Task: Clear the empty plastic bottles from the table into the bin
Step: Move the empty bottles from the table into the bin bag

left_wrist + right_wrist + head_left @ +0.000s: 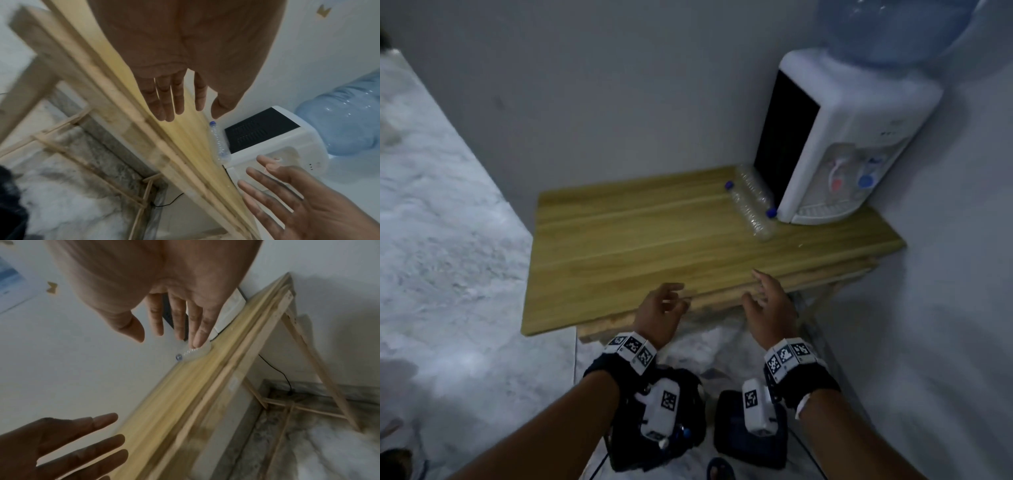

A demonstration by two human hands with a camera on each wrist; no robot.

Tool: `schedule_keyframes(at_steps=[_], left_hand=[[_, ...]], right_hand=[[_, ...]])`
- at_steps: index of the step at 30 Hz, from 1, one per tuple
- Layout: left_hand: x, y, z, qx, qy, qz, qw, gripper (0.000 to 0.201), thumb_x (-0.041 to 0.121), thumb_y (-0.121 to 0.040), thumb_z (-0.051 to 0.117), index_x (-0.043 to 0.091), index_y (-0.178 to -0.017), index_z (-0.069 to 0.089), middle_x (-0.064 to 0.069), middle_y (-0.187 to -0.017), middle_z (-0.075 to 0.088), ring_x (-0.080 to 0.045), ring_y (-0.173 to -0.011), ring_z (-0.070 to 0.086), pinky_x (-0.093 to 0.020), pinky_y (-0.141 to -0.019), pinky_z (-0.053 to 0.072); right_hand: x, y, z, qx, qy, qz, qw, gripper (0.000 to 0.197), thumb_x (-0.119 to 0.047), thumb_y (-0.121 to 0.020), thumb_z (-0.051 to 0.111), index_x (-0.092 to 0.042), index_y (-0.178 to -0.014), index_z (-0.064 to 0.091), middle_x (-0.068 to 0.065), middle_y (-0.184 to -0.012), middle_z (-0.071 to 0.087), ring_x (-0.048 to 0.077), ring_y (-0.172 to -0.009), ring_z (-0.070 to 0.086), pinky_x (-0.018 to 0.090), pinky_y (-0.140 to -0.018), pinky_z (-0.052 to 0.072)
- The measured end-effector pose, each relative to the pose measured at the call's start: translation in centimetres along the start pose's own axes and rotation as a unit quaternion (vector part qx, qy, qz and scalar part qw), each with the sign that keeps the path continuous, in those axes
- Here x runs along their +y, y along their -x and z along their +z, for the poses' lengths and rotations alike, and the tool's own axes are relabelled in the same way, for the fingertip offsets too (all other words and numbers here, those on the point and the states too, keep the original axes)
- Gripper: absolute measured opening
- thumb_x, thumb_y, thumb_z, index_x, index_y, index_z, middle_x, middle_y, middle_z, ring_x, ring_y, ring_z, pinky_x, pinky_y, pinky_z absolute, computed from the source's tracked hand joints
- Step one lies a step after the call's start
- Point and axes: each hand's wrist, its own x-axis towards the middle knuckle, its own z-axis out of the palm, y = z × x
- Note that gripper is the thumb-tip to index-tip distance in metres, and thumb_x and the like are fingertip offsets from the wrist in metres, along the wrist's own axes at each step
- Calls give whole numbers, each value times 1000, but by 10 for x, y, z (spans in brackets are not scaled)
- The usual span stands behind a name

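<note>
Two clear plastic bottles with blue caps lie side by side on the wooden table (619,253), against the foot of the water dispenser. The nearer bottle (751,214) points its cap to the back left. The other bottle (755,186) has its cap toward me. One bottle (219,142) shows in the left wrist view, and a blurred bottle (186,353) in the right wrist view. My left hand (674,298) (185,105) and right hand (760,291) (164,337) hover over the table's near edge, fingers spread, holding nothing, well short of the bottles. No bin is in view.
A white water dispenser (852,144) with a blue jug (893,31) stands at the table's back right corner against the wall. The table has thin wooden legs and crossbars (304,407). A black cable (281,374) runs down behind it. Marbled floor (441,240) lies to the left.
</note>
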Motion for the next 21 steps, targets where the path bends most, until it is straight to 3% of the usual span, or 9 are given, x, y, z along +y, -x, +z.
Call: schedule_keyframes(at_steps=[3,6,11,13,17,21], left_hand=[[42,-48,23,2,-30,32,999,37,30,-93,64,27,-130,62,-6,-126,63,-21,-103,70,-31,-78,54],[78,-102,57,11,-63,66,996,43,32,-90,67,32,-133,60,-13,-133,54,-27,-109,68,-36,-92,56],[117,-190,123,11,-139,81,987,61,45,-85,69,43,-142,49,-16,-153,23,-36,-134,49,-37,-108,47],[124,-217,143,18,-177,76,981,67,53,-82,68,45,-144,44,-15,-159,13,-42,-133,49,-42,-110,47],[127,-258,160,36,-225,35,973,67,53,-81,66,43,-145,45,-17,-161,8,-50,-129,50,-50,-110,45],[120,-289,138,72,-223,12,972,64,53,-83,64,39,-143,47,-19,-159,12,-47,-123,57,-47,-109,48]], right_hand=[[3,-48,-22,24,5,-19,1000,47,-19,-84,62,-20,-131,58,2,-131,60,18,-116,59,39,-95,52],[11,-101,-39,48,9,-30,998,46,-18,-81,62,-22,-127,60,1,-128,62,17,-114,60,28,-93,48],[37,-189,-52,36,17,-55,998,48,-26,-80,57,-20,-128,59,0,-129,61,18,-115,60,40,-92,53],[43,-217,-52,26,24,-63,997,46,-23,-82,57,-20,-128,59,0,-130,60,18,-115,59,41,-92,53],[49,-256,-37,-16,34,-87,995,43,-23,-88,52,-23,-130,56,0,-137,55,19,-121,56,41,-97,51],[47,-285,-8,-47,57,-112,991,44,-16,-90,50,-19,-133,56,2,-144,50,20,-131,48,36,-106,43]])
